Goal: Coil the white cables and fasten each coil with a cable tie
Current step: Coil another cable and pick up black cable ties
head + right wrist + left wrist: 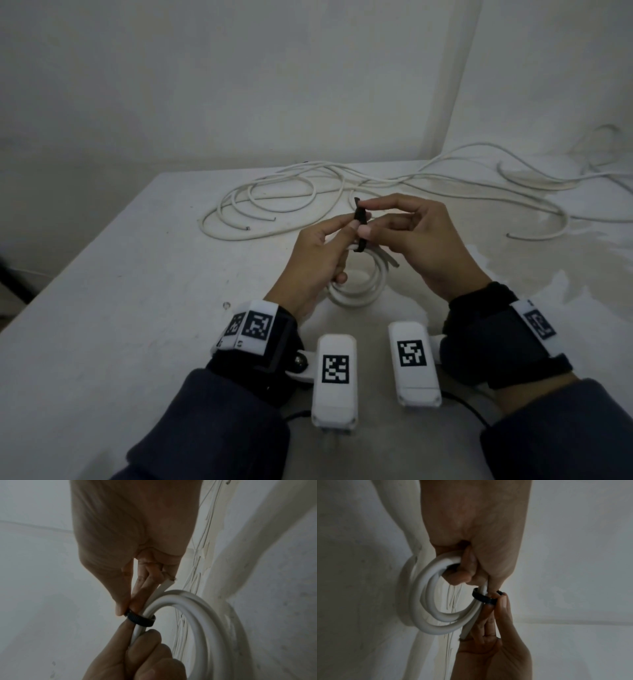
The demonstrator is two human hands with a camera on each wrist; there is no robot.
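A small coil [356,284] of white cable is held upright just above the surface [137,308], nearest to the person. It is gripped by the left hand [318,253], whose fingers are curled through and round its turns. A black cable tie [360,222] is wrapped as a band round the top of the coil, and its free tail stands up above the coil. The tie is pinched by the right hand [421,240] between thumb and forefinger, and the thumb of the left hand seems to press on it as well. The step in hand is judged to be the fastening of this first coil. For the next move, the tail probably must be pulled until the band sits tight on the turns, while the coil is kept from springing apart. Beyond the coil, the loose white cables [274,202] are lying spread over the far part of the surface, not yet coiled.
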